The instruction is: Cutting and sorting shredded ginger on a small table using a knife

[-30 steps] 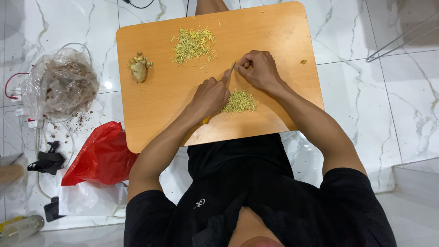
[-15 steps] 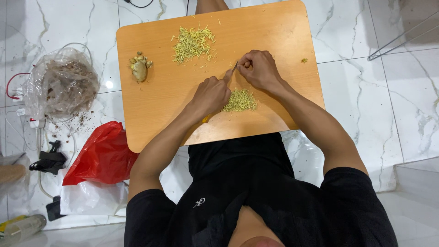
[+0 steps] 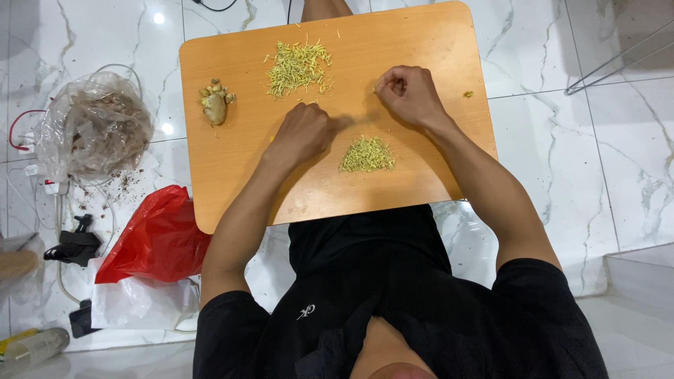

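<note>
Both hands rest on the orange wooden board (image 3: 421, 175) — the left hand (image 3: 302, 133) and right hand (image 3: 409, 92) are curled into fists; nothing held shows. The small pile of chopped yellow-green bits (image 3: 367, 154) lies between them — a bump could scatter it.

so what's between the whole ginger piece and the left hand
In the head view, only bare wooden board lies between the ginger piece and the left hand.
</note>
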